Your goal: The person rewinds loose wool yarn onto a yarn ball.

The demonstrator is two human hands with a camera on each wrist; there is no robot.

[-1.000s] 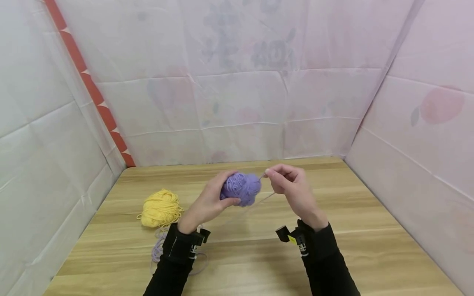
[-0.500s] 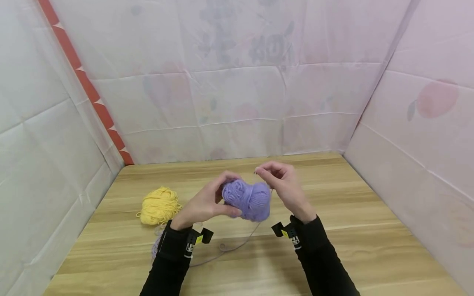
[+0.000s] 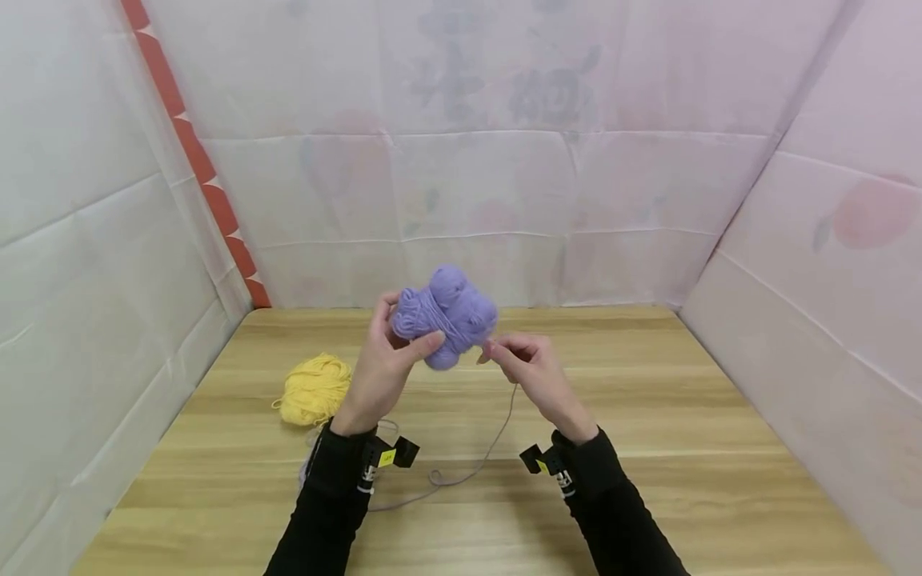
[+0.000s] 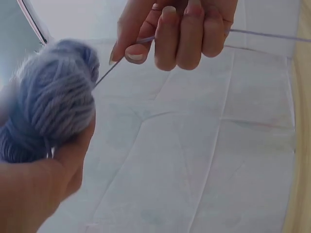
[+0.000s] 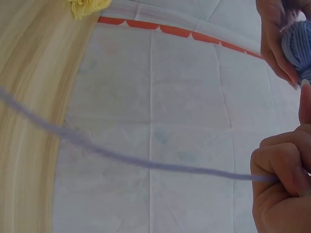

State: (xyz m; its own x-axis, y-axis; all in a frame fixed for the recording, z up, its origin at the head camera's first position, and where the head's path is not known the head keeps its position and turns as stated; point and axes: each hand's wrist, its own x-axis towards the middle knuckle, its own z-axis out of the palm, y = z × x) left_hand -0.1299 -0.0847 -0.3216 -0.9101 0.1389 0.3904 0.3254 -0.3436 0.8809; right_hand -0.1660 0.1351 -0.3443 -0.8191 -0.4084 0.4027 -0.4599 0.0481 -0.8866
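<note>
My left hand [image 3: 376,376] holds a lavender ball of yarn [image 3: 461,316] up above the table, thumb across its near side and fingers behind. Bulging lobes and crossing wraps show on the ball. At its lower right, my right hand [image 3: 536,374] pinches the lavender yarn strand [image 4: 272,36] between thumb and forefinger. In the left wrist view a short taut length runs from that pinch to the ball. The strand also passes under the right hand's curled fingers [image 5: 279,167], then hangs to the tabletop and trails left.
A yellow ball of yarn [image 3: 314,390] lies on the wooden table [image 3: 648,480] at the left. Loose lavender yarn beside it is mostly hidden by the left sleeve [image 3: 327,500]. White sheeting [image 3: 475,192] walls the table at the back and both sides.
The left hand has raised the lavender ball and turned it, so other wraps face me. The right hand has come from above right down to the ball's lower right side.
</note>
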